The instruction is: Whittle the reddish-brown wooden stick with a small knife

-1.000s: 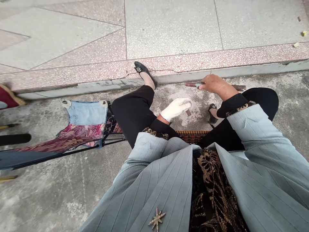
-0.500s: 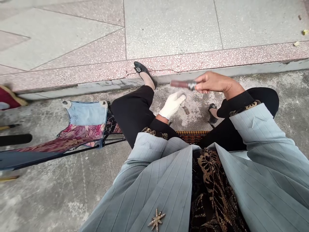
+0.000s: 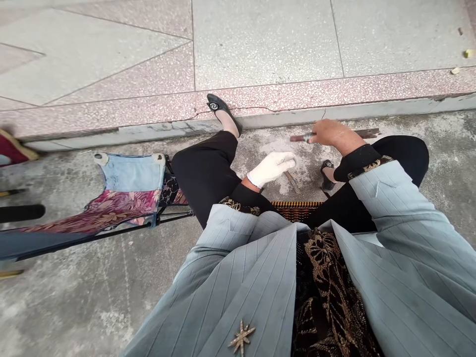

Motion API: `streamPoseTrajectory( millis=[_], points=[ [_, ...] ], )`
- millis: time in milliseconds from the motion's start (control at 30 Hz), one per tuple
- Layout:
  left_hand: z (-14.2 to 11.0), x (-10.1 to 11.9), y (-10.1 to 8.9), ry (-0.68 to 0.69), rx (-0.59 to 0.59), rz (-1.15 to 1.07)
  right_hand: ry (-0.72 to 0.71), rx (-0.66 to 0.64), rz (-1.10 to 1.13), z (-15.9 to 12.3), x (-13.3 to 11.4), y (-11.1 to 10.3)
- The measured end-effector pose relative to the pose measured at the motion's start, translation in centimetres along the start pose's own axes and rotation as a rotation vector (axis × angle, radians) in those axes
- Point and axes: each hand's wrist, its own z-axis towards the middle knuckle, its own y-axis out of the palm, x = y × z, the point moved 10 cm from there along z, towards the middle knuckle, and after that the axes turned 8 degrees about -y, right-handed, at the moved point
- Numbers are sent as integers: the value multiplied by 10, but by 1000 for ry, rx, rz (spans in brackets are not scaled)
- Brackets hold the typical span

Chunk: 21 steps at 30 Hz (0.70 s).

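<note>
My left hand [image 3: 273, 165], in a white knitted glove, is closed with the fingers curled. From under it a narrow brownish strip [image 3: 292, 182] points down and to the right; its upper part is hidden in the glove, and I cannot make out what it is. Bare and closed, my right hand [image 3: 329, 133] grips a long brown tool [image 3: 368, 133] wound with metal wire near the fingers. One reddish-brown end of it juts out left of the hand, and the darker end shows beyond the wrist. The hands are apart, both over the concrete between my knees.
A cloth folding chair [image 3: 126, 198] stands on the left. Beyond my feet runs a raised terrazzo step [image 3: 260, 101], with my left shoe [image 3: 218, 104] on its edge. A woven seat [image 3: 297, 210] shows beneath me. Small yellowish bits [image 3: 455, 71] lie at far right.
My right hand moved the brown tool leftward, close over my left hand, then drew it back to the right. The left hand shifted slightly left and returned; its strip now points more steeply and shows longer.
</note>
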Motion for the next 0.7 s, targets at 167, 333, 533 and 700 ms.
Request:
streamPoseTrajectory(
  millis=[167,333,533,700],
  points=[
    [-1,-24,-35,-91,305,-87,-198,-478,143,-23,-30,46],
    [3,-33,-41,-85,386,-76,-532,-670,533,-59,-75,40],
    [14,-38,-8,-124,143,-367,-429,-103,818,-40,-48,-18],
    [13,-31,13,-129,-24,-366,-256,9,703,-25,-29,-16]
  ],
)
